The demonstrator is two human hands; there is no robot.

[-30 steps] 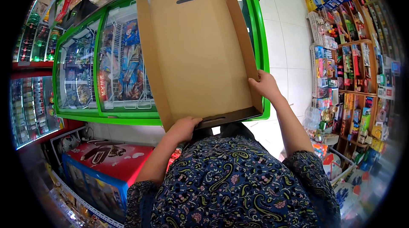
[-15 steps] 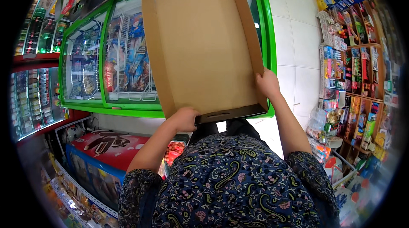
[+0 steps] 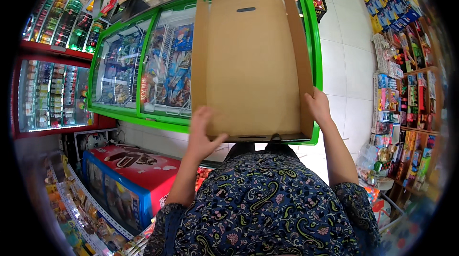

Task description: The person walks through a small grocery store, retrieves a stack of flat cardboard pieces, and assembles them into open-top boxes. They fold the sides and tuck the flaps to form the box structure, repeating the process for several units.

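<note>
Cardboard tray [image 3: 251, 64] is the thing in hand: a shallow brown box with low side walls and two slot handles at its far end, held up in front of us at about twelve o'clock, over the green-framed chest freezer [image 3: 143, 72]. We judge the work to be mid-carry. As far as we can see the tray holds nothing, though its near end is partly hidden by our own body. It is off any surface, resting on neither the freezer lid nor the floor, so setting it down or filling it is not yet done.

Our left hand [image 3: 201, 134] sits at seven o'clock of the tray, fingers spread against the near left corner; it presses and steadies from below rather than closing round the edge. Our right hand [image 3: 318, 107] is at four o'clock of the tray, wrapped on the right side wall near its lower corner in a firm grasp.

Round about: a red drinks cooler [image 3: 48, 93] at nine o'clock, a red-and-blue ice-cream chest [image 3: 129, 170] at seven o'clock below the freezer, and shelves of small packets [image 3: 406, 88] at three o'clock. Our patterned dark-blue sleeves [image 3: 267, 208] fill the lower middle of the view.
</note>
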